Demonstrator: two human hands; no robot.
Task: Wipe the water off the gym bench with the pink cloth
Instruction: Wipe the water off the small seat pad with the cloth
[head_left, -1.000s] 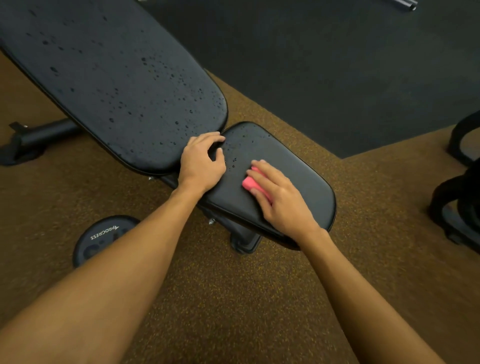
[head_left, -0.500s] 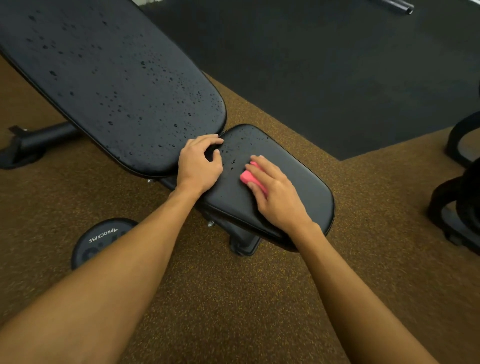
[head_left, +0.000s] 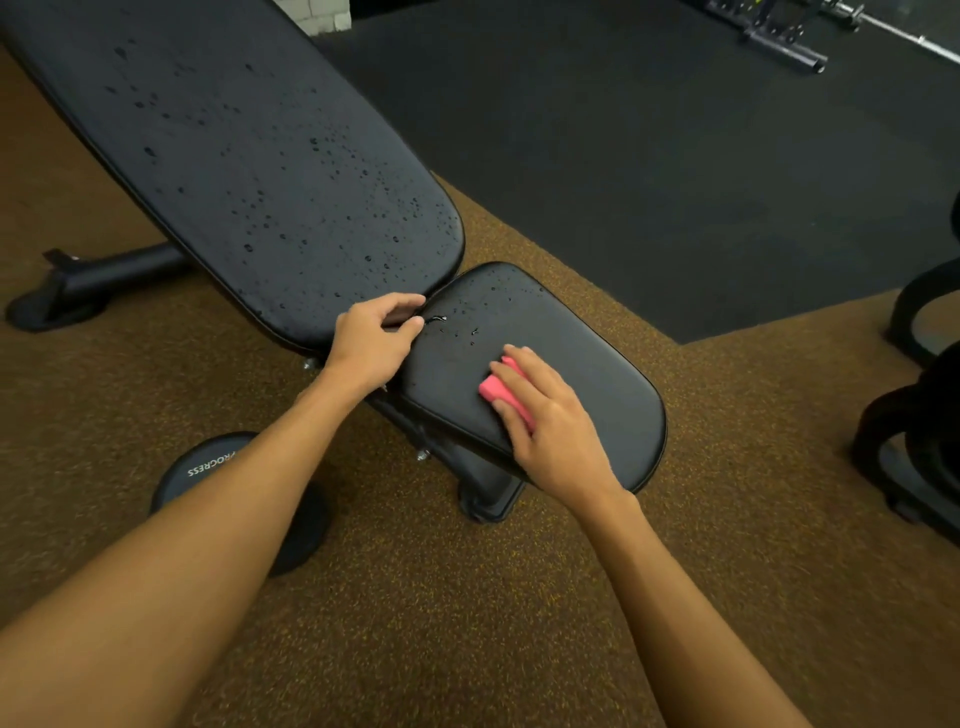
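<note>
Brown floor (head_left: 467, 623): weight plate (head_left: 195, 480) near left, partly under forearm. Left hand (head_left: 371, 343) grips gym bench (head_left: 260, 156) seat edge; right hand (head_left: 550, 431), fingers flat, presses pink cloth (head_left: 497, 391).

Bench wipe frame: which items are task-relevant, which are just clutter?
Job:
- pink cloth under right hand
- gym bench, both pads spotted with water drops
- left hand gripping the bench at the pad gap

Lying about:
- black disc marked PROGRESS, on floor
- barbell, top right
- dark equipment, right edge
</note>
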